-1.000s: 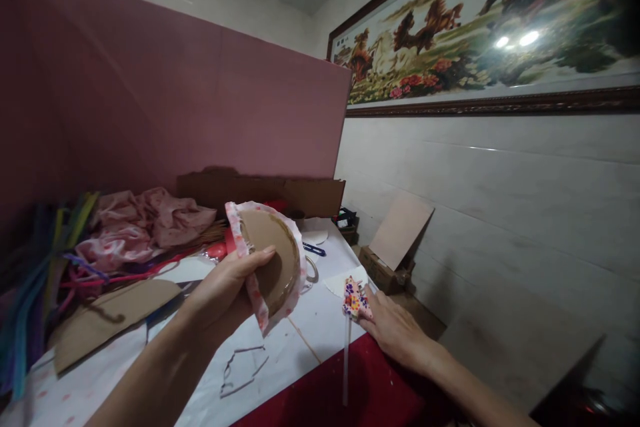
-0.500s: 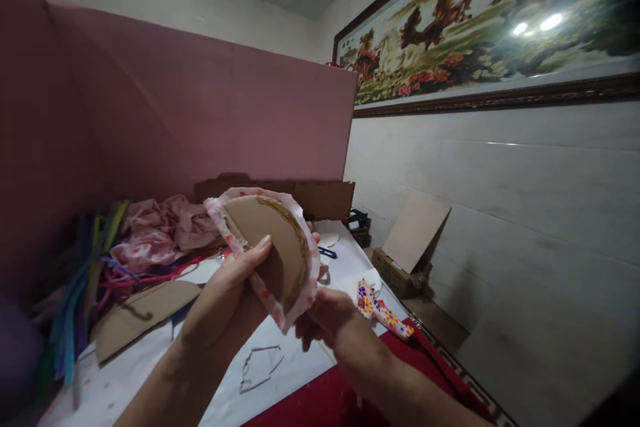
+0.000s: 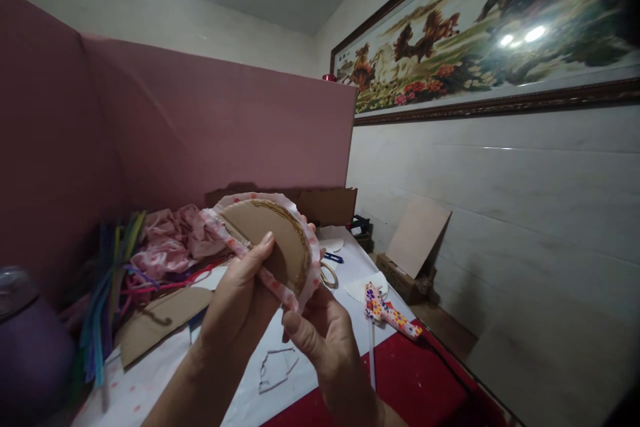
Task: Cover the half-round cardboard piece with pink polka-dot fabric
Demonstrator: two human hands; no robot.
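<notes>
Cardboard half-circle point(image 3: 287, 255), held in the left hand point(image 3: 245, 287), looks light, stiff and easiest to grip mid-board, while the right hand point(image 3: 327, 337) pinches its floppy cloth edge point(image 3: 315, 261).

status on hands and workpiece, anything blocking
Left hand gripping half-round tan cardboard, edged with red-dotted pale pink fabric. Right hand at its lower corner. No obstruction seen.

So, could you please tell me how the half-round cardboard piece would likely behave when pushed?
The half-round cardboard piece is probably stiff, since it looks flat in the left hand. Its dotted fabric edging likely bends easily, jutting thinly past the curved side.
</notes>
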